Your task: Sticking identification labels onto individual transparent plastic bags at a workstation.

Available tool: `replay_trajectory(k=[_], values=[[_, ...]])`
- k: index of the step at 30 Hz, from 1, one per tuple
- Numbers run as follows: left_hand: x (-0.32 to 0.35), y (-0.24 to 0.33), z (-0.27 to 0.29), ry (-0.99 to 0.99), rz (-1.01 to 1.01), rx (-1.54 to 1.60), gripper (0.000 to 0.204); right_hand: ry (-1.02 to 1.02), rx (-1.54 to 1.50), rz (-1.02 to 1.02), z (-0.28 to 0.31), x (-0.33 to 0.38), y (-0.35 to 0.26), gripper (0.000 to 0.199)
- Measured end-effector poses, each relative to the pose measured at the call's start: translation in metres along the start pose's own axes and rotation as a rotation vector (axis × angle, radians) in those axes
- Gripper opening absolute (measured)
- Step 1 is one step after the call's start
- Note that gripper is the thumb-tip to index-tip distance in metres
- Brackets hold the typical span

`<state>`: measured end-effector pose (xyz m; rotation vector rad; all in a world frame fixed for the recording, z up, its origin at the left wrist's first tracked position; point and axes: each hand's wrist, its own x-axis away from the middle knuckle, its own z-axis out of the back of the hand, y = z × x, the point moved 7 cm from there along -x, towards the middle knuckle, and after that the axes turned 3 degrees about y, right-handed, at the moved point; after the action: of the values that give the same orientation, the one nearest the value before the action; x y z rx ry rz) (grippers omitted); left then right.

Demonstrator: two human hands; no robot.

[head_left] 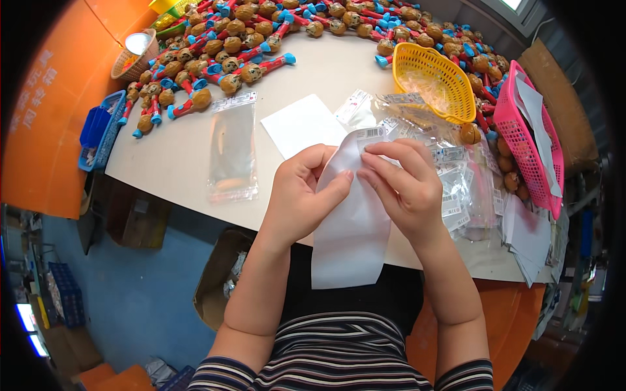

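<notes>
In front of my chest is a long white sheet point(351, 254), curled at its upper end, where a strip with a barcode shows. I cannot tell whether a clear bag surrounds it. My left hand point(303, 189) grips its left edge, thumb on the near face. On the other side, my right hand point(404, 186) pinches the upper right edge between thumb and fingertips. Flat on the table to the left lies a clear plastic bag point(233, 150) with a printed header. White paper point(303, 124) lies just beyond my left hand.
Many red, blue and brown figures point(251, 72) are heaped along the table's far side. At right are a yellow basket point(466, 85), a pink basket point(531, 137), clear packets point(456, 202) and white sheets point(525, 234). A blue basket point(116, 130) stands at the left edge.
</notes>
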<state>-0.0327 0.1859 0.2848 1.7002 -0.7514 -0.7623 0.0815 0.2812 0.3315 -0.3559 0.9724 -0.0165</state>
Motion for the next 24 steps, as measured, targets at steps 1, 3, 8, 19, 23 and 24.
replay_trajectory(k=[1,3,8,19,23,24], values=[[0.001,0.0,0.0,0.038,0.011,0.017,0.01,0.002,-0.009,0.007,0.0,0.001,0.0,0.028],[0.004,-0.002,0.005,0.03,0.014,-0.012,0.009,-0.003,-0.006,0.019,0.001,0.001,-0.003,0.028],[0.01,0.008,0.002,0.004,-0.071,-0.106,0.005,-0.02,0.008,0.078,0.002,0.005,-0.01,0.026],[0.02,0.001,-0.002,-0.038,-0.004,-0.045,0.009,-0.023,0.013,0.187,0.006,0.014,-0.018,0.02],[0.022,-0.005,-0.003,-0.041,0.048,0.036,0.011,-0.024,-0.161,-0.019,0.008,0.018,-0.002,0.013],[0.021,-0.008,0.003,-0.028,0.022,-0.017,0.009,-0.006,-0.254,-0.205,0.009,0.02,0.007,0.009]])
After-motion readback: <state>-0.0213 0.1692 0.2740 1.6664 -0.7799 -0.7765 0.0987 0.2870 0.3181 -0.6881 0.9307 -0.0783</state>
